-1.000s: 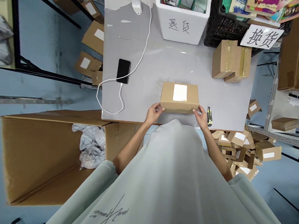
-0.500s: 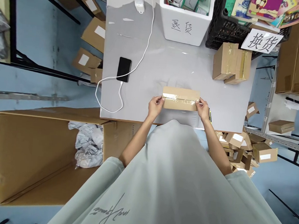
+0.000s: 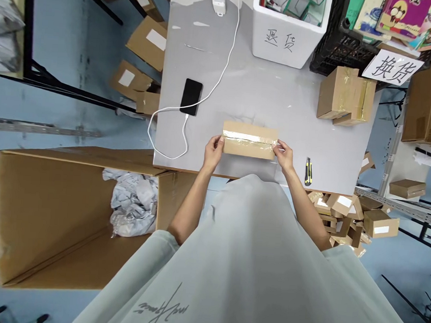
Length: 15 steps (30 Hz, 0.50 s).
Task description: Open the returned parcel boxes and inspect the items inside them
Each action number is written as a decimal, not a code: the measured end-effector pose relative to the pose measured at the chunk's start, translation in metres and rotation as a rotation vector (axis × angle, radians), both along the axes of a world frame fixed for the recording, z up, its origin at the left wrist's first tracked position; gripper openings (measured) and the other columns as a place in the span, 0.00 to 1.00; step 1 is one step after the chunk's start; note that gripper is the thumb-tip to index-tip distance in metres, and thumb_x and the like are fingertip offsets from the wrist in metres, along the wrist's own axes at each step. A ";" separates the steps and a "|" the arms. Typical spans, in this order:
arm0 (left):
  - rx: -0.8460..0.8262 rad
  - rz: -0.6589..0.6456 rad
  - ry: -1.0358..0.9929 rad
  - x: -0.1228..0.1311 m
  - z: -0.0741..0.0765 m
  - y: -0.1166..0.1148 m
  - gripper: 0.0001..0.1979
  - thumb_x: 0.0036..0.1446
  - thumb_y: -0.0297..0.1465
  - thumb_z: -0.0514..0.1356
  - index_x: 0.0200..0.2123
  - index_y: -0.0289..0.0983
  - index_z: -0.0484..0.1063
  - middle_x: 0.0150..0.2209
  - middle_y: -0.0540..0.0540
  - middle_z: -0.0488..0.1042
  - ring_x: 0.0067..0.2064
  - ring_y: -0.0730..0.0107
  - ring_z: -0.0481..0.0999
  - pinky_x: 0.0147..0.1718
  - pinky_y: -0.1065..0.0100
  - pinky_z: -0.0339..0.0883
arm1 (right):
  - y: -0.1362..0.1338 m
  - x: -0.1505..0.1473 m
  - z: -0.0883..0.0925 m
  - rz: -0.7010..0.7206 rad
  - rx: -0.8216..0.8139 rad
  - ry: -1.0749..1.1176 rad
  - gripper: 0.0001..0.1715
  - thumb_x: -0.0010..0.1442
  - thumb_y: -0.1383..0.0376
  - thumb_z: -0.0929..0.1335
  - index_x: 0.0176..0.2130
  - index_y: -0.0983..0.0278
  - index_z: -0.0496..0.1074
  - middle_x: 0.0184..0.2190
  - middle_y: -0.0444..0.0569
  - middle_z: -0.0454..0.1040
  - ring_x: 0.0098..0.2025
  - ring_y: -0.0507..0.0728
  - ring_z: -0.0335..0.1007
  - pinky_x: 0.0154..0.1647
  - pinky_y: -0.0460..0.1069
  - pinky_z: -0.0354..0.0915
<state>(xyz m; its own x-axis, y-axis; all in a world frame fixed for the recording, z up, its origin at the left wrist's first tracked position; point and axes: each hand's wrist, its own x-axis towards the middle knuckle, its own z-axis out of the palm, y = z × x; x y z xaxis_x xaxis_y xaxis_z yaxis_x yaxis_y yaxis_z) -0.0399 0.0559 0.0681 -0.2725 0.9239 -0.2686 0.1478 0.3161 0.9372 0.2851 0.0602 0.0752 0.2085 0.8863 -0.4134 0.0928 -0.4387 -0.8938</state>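
A small brown cardboard box (image 3: 249, 140) stands on the grey table (image 3: 264, 96) near its front edge, its taped seam facing up. My left hand (image 3: 213, 152) grips the box's left end, fingers curled on it. My right hand (image 3: 284, 154) grips the right end the same way. A yellow and black utility knife (image 3: 308, 171) lies on the table just right of my right hand.
A black phone (image 3: 191, 96) on a white cable lies to the left. Two taped boxes (image 3: 345, 96) sit at the back right, a white bin (image 3: 287, 36) and black crate (image 3: 342, 42) behind. A large open carton (image 3: 64, 210) stands at the left, small parcels (image 3: 348, 215) on the floor right.
The box has been turned from its labelled face up onto an edge, so the taped seam faces up. Both hands stayed on its ends.
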 end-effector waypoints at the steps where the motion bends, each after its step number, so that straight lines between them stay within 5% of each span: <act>1: -0.017 -0.006 -0.031 -0.003 -0.002 -0.001 0.29 0.72 0.59 0.61 0.52 0.39 0.81 0.56 0.36 0.85 0.60 0.51 0.83 0.62 0.55 0.77 | -0.001 -0.002 -0.001 -0.016 -0.003 -0.001 0.50 0.54 0.36 0.80 0.63 0.63 0.82 0.48 0.54 0.85 0.47 0.62 0.83 0.55 0.58 0.81; 9: -0.347 -0.046 -0.145 -0.006 -0.022 0.011 0.24 0.72 0.56 0.63 0.48 0.40 0.79 0.57 0.34 0.84 0.60 0.51 0.84 0.61 0.52 0.78 | -0.017 0.037 -0.004 -0.274 -0.010 0.003 0.39 0.54 0.42 0.79 0.57 0.63 0.84 0.57 0.56 0.87 0.59 0.63 0.82 0.68 0.60 0.76; 15: -0.195 -0.336 -0.304 0.046 0.005 0.020 0.26 0.71 0.55 0.66 0.53 0.38 0.82 0.56 0.36 0.86 0.60 0.51 0.85 0.59 0.51 0.81 | -0.023 0.076 -0.004 -0.354 -0.177 -0.068 0.28 0.58 0.40 0.75 0.43 0.60 0.80 0.36 0.47 0.85 0.42 0.58 0.81 0.47 0.54 0.81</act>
